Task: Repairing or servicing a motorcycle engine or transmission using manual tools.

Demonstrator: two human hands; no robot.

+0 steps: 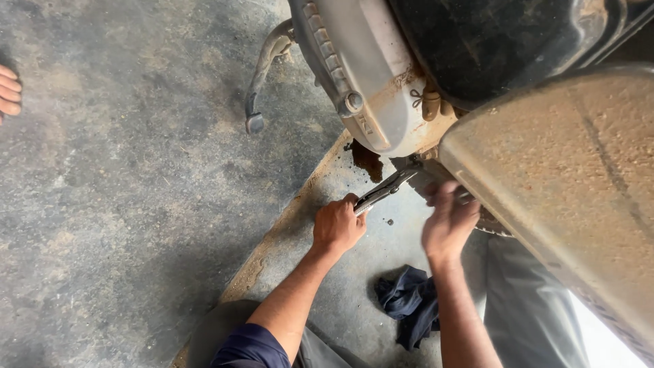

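My left hand (337, 226) is closed around the handle of a metal wrench (385, 191), whose far end reaches up under the motorcycle engine casing (381, 82). My right hand (448, 221) is blurred, its fingers spread and reaching beneath the dusty exhaust muffler (565, 177), close to the wrench's far end. What its fingertips touch is hidden by the muffler and the blur.
A dark blue rag (411, 303) lies on the metal floor plate (340, 286) between my arms. A dark oil stain (368, 160) marks the plate below the engine. The kick-start lever (262, 75) hangs at upper left. Another person's toes (8, 92) show at the left edge.
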